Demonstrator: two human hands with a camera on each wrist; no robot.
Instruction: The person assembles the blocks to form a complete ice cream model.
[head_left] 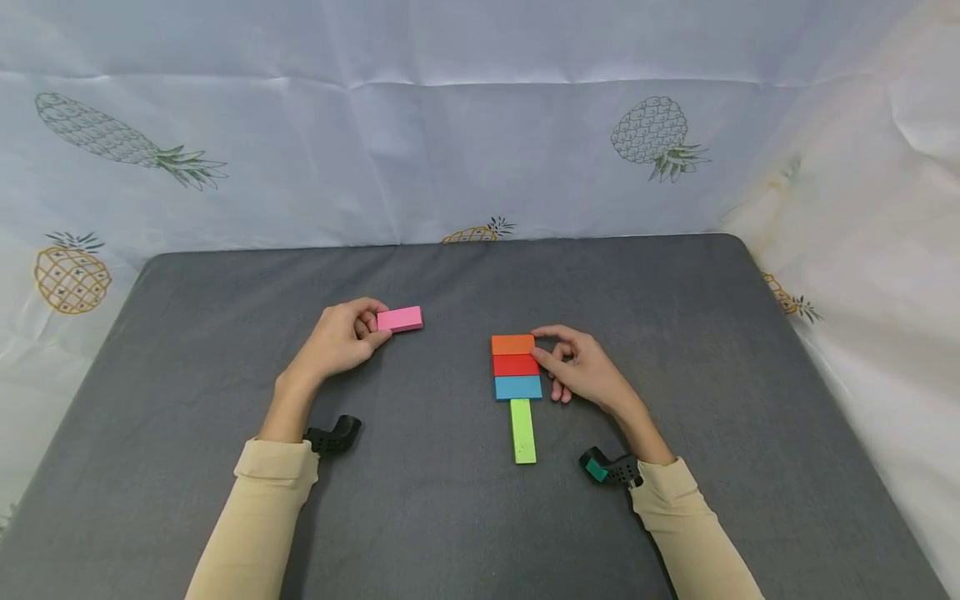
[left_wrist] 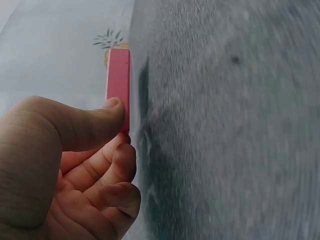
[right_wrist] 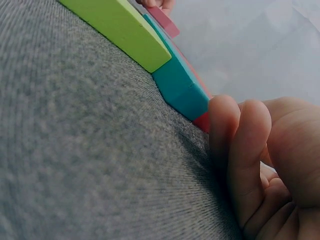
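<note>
My left hand (head_left: 347, 337) pinches one end of a pink block (head_left: 401, 319) between thumb and fingers; the left wrist view shows the pink block (left_wrist: 118, 80) just off the grey cloth. To the right, an orange block (head_left: 513, 344), a red block (head_left: 515, 365) and a blue block (head_left: 517, 387) lie flat in a stack-like column, long sides touching. A green block (head_left: 522, 432) extends lengthwise below the blue one. My right hand (head_left: 588, 371) has thumb and index finger at the orange block's right end, pinching it. In the right wrist view, the fingers hide that contact.
A grey cloth-covered table (head_left: 435, 517) lies under everything. Behind it hangs a white curtain (head_left: 480, 158) with printed pineapples. Each wrist wears a black band mount, one on the left (head_left: 333, 435) and one on the right (head_left: 611, 468).
</note>
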